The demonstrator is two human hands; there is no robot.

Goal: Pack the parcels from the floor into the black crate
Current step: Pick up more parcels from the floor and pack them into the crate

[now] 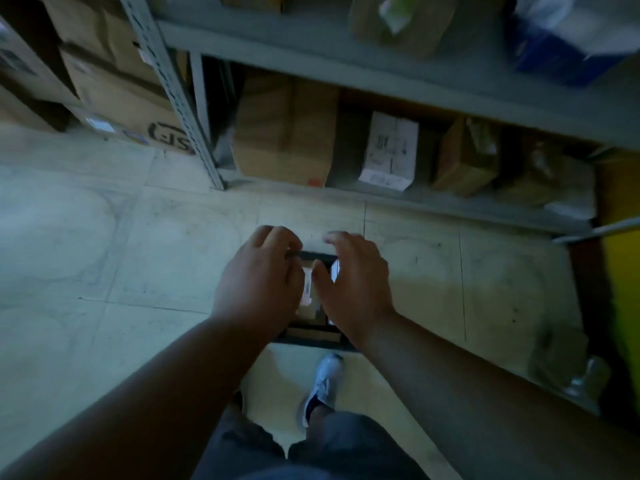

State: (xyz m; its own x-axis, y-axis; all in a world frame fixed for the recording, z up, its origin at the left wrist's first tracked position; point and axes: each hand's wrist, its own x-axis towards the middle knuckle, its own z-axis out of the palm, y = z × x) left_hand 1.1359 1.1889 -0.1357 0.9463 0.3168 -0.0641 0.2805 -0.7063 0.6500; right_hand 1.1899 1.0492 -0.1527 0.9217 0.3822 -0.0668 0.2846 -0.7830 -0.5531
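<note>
The black crate (317,256) stands on the tiled floor just ahead of my feet, mostly hidden behind my hands. Inside it I see brown parcels (309,312), one with a white label (307,286). My left hand (259,277) hovers over the crate's left side, fingers loosely curled, with nothing visible in them. Over the right side is my right hand (355,284), fingers spread and relaxed, holding nothing. Both hands look raised above the crate, not touching it. No loose parcel shows on the floor near the crate.
A grey metal shelf (398,197) runs across ahead, its bottom level holding a cardboard box (284,129), a white box (389,150) and smaller cartons. Stacked cartons (114,95) stand at left. A plastic bottle (585,375) lies at lower right beside something yellow (623,271).
</note>
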